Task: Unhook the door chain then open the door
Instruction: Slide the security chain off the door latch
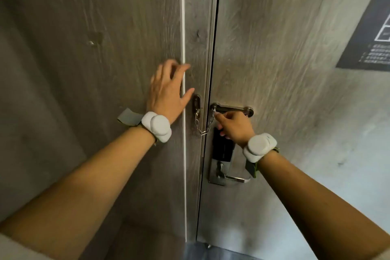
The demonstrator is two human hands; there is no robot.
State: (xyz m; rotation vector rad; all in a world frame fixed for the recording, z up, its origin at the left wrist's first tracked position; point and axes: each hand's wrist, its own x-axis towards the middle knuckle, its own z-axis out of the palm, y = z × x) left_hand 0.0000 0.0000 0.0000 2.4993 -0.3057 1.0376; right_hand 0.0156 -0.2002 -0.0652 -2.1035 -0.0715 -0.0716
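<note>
Head-camera view, looking forward and down: a steel door chain (203, 121) of small oval links sags in a shallow loop across the gap between a grey wood-grain door (285, 48) and the matching frame (196, 48) beside it. One end hangs from a small metal anchor plate (197, 102) on the frame; the other is still seated at the left end of a rounded, polished slide track (232, 109) on the door. The right hand (234, 127) is curled narrow, fingertips pinched at the chain's end just below the track, wrist bent upward. The left hand (166, 93) is spread wide and holds nothing, palm toward the wall panel (95, 69), thumb reaching toward the anchor plate. Each bare forearm wears a white, rounded wrist device (157, 125) on a strap. Below the right hand sit a black lock panel (222, 149) and a brushed-metal lever handle (234, 178). A dark printed notice (371, 34) hangs at upper right.
</note>
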